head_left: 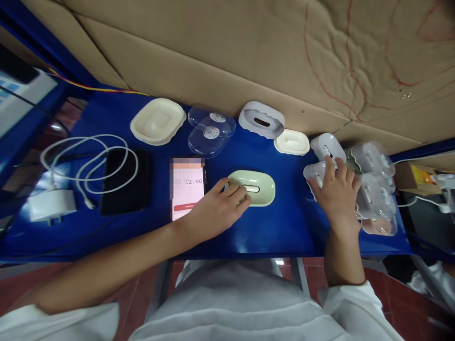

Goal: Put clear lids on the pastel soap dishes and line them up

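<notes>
A glossy pale green soap dish [265, 187] with a slot in its middle lies on the blue table. The curled fingers of my left hand [227, 203] hold its left end. On the right, my right hand [337, 189] reaches over a pale grey soap box [314, 171], its thumb at the near left side and its fingers across the right part. My palm and fingers partly cover that box. Another light grey soap box [327, 144] stands just behind it, close to my fingertips.
Along the back lie a cream tray [158, 121], clear lids [209, 137], a grey slotted dish [261, 121] and a small cream dish [292, 143]. Several clear-lidded boxes [375, 196] stack at right. A phone [188, 187], black tablet [124, 199] and white charger [53, 206] occupy the left.
</notes>
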### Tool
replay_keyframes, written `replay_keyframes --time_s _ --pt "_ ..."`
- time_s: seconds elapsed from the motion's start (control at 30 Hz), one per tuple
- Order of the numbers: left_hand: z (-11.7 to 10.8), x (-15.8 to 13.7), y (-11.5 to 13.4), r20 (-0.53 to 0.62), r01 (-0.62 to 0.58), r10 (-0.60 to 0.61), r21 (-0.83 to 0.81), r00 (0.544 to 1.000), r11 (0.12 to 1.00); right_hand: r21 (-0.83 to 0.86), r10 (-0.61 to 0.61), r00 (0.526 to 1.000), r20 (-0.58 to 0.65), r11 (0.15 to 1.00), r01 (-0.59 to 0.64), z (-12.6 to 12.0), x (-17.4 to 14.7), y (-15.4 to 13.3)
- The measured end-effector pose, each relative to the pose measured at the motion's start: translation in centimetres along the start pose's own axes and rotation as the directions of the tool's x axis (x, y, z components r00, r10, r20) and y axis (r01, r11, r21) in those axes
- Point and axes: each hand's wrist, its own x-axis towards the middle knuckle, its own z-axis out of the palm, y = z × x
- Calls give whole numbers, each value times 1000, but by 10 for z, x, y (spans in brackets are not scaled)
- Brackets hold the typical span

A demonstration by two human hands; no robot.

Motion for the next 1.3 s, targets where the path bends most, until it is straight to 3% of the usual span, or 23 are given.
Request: replay_keyframes --time_s 0.13,0.27,0.4,0.5,0.57,0.67,0.7,0.73,0.87,0.97,1.07,1.17,1.3 --pt "2 0 0 -4 1 -1 -12 1000 1000 138 -176 984 -9 975 175 -13 21 -25" --pt "2 0 0 -15 4 -4 -17 1000 1000 250 -343 937 -67 903 349 -20 62 -65" --pt "2 0 -1 -27 2 -3 -18 1000 1000 333 -335 930 -152 869 367 -11 107 -93" --pt "3 0 -1 -33 4 -5 -24 999 1000 376 -314 917 -247 841 389 -10 116 -108" --pt "4 -1 0 -31 0 -1 -30 1000 1000 392 -424 858 -290 766 510 -16 113 -121" --pt "4 -3 2 -29 -12 11 -34 1000 999 425 -697 664 -272 532 732 -22 111 -151" --pt "4 -3 2 -32 -11 10 -35 999 999 438 -747 613 -257 476 763 -22 113 -163" --pt "4 -3 2 -35 -11 9 -37 999 999 450 -768 593 -242 452 770 -20 116 -174" --pt "1 -3 2 -47 -9 7 -45 999 999 500 -721 664 -201 507 702 -6 127 -204" --pt "0 -3 3 -42 -19 18 -31 999 999 584 -682 696 -226 477 657 3 126 -202" --pt "0 -4 5 -25 -29 28 -30 999 999 716 -623 735 -268 382 585 10 120 -182" --pt "0 -4 4 -32 -20 19 -58 999 998 836 -490 825 -282 297 462 14 103 -151" --pt "0 -5 1 -47 23 -30 -153 998 988 929 -372 912 -175 243 278 14 58 -104"
